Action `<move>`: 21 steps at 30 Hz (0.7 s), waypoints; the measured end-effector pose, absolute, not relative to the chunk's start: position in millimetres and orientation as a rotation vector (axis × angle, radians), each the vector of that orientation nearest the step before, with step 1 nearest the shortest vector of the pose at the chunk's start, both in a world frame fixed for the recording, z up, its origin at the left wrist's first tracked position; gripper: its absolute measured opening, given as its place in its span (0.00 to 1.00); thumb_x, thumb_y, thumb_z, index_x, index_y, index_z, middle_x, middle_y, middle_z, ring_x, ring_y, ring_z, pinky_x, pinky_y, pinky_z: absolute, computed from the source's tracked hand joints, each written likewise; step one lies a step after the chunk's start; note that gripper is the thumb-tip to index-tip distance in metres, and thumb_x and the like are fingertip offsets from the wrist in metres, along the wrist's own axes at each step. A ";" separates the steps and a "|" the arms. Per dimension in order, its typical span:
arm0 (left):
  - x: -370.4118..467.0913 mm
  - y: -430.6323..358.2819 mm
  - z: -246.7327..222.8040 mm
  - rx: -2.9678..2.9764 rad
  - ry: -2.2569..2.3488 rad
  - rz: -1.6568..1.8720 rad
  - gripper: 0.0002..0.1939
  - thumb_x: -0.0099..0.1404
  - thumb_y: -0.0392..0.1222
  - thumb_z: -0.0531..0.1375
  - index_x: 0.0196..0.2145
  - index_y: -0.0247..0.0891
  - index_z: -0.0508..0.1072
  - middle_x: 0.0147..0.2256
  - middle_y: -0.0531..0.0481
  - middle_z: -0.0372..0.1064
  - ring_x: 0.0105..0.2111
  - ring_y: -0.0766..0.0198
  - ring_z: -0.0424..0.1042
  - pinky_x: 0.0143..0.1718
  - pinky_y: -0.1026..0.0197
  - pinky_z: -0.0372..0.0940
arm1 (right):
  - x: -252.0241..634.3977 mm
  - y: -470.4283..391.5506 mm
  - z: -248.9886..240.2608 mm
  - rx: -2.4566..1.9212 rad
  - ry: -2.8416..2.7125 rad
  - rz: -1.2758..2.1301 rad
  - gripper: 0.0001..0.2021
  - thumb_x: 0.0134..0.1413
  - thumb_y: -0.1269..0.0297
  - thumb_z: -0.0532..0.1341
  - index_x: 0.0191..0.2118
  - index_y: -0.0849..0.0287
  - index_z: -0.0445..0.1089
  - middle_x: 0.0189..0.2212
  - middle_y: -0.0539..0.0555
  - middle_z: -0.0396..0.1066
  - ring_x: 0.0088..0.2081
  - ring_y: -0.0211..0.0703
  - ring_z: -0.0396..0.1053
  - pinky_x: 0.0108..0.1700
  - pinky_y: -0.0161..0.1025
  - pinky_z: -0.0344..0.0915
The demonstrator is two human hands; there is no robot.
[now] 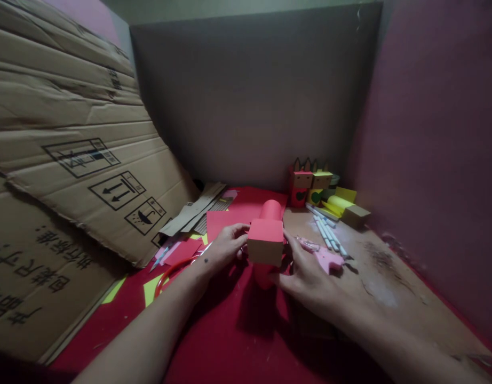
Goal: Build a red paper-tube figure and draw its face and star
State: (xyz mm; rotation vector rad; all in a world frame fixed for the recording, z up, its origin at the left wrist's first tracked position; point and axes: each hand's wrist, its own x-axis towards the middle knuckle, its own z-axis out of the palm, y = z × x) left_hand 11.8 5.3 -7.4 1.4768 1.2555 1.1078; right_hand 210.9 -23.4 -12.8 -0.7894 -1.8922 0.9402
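Note:
Between my hands stands a red paper figure (265,248), made of a box-shaped head with a red top and a bare cardboard front on a red paper body below. My left hand (230,241) has its curled fingertips at the left side of the head. On the other side, my right hand (304,269) curves its fingers along the head, with the thumb low near the body. A red rolled paper tube (272,209) shows just behind the head. Close to my right hand lies a pink glue gun (328,258).
White markers (326,232) lie on a cardboard sheet (384,277) at right. Behind them stand a red figure (300,188) and a yellow figure (320,186), beside a yellow paper tube (339,204). Red paper (252,202) and cardboard strips (193,210) lie further back. A large carton (81,144) leans at left.

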 end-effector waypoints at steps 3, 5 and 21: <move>11.4 4.7 -11.8 1.494 1.270 1.074 0.16 0.52 0.40 0.63 0.41 0.35 0.76 0.19 0.57 0.69 0.19 0.67 0.68 0.21 0.66 0.61 | 211.2 -23.8 -14.1 -0.805 -1.912 0.920 0.29 0.45 0.74 0.66 0.55 0.53 0.64 0.47 0.55 0.75 0.45 0.51 0.73 0.46 0.46 0.70; 11.8 3.4 -13.9 1.506 1.290 1.050 0.14 0.53 0.39 0.61 0.39 0.36 0.75 0.18 0.58 0.68 0.14 0.68 0.65 0.16 0.67 0.57 | 211.5 -24.2 -14.6 -0.832 -1.909 0.905 0.30 0.45 0.74 0.66 0.56 0.53 0.63 0.47 0.56 0.75 0.47 0.53 0.73 0.47 0.48 0.70; 21.4 -12.1 -1.6 1.534 1.408 0.895 0.03 0.52 0.38 0.57 0.23 0.39 0.69 0.13 0.57 0.64 0.10 0.68 0.61 0.11 0.68 0.53 | 261.2 -26.8 -10.9 -1.183 -1.765 0.499 0.18 0.58 0.62 0.59 0.55 0.52 0.67 0.25 0.52 0.71 0.25 0.49 0.70 0.30 0.45 0.65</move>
